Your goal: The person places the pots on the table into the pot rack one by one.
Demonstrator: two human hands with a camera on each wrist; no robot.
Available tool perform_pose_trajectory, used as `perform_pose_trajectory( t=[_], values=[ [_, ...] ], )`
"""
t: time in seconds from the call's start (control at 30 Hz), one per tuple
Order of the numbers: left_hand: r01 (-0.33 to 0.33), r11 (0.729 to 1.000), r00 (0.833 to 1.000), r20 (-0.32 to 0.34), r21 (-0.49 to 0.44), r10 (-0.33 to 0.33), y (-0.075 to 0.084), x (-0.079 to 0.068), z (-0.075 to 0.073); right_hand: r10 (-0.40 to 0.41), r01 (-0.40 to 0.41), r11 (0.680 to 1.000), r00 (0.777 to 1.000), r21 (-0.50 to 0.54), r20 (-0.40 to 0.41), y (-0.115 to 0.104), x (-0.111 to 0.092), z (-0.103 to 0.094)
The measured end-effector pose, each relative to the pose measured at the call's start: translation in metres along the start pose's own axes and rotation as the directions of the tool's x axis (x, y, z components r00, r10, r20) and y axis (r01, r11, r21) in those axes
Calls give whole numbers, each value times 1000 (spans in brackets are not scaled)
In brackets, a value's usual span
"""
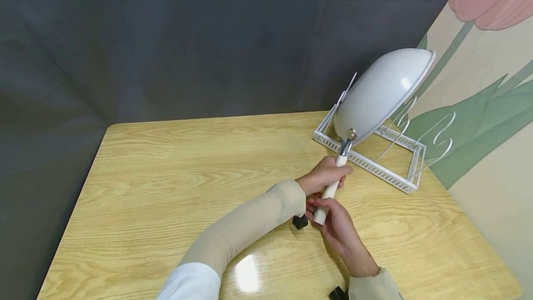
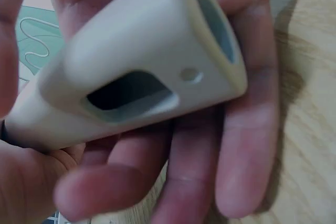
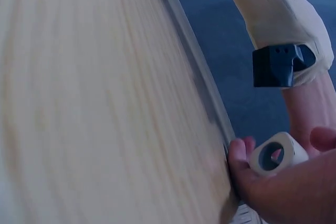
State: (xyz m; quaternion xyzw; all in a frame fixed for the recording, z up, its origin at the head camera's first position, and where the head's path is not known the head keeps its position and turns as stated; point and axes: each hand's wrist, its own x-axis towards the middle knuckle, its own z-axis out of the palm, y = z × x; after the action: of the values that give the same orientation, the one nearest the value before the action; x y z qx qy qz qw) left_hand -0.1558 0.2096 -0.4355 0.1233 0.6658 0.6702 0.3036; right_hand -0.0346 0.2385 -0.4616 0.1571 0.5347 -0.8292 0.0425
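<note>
A white wok (image 1: 381, 91) stands tilted on edge in a white wire dish rack (image 1: 385, 176), its rounded underside towards me. Its pale handle (image 1: 331, 190) slopes down towards me from a metal neck. My left hand (image 1: 321, 176) grips the handle just below that neck. Lower down, my right hand (image 1: 339, 228) holds the handle's end, with the thumb over it and the fingers beneath. The left wrist view shows the handle's hollow end (image 2: 136, 51) with a slot and a small hole, lying across fingers. In the right wrist view the round opening (image 3: 271, 156) shows beside the right hand (image 3: 294, 195).
The rack rests on a wooden table (image 1: 187, 165) near its back right corner, with curved wire dividers (image 1: 441, 128) on its right. A dark curtain (image 1: 208, 40) hangs behind; a flower-patterned wall (image 1: 491, 119) stands to the right. Black devices (image 1: 300, 222) sit at the wrists.
</note>
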Motion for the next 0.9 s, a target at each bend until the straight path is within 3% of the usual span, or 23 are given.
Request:
perform_pose_trajectory(
  t=[0.3,0.5,0.7,0.9],
  values=[
    [-13,1000,1000,15,-26,13,-4,3,-2,-97,88,990,992,-113,-83,-2,-3,2],
    [-8,1000,1000,16,-15,8,-5,4,-3,-108,95,976,993,-198,-54,-5,-4,-1],
    [-18,1000,1000,16,0,18,-6,7,-3,-83,58,945,994,-321,-67,-13,-4,-2],
    [-7,999,1000,0,31,7,-8,7,-3,-121,86,904,991,-419,-58,-16,-3,-3]
  ],
)
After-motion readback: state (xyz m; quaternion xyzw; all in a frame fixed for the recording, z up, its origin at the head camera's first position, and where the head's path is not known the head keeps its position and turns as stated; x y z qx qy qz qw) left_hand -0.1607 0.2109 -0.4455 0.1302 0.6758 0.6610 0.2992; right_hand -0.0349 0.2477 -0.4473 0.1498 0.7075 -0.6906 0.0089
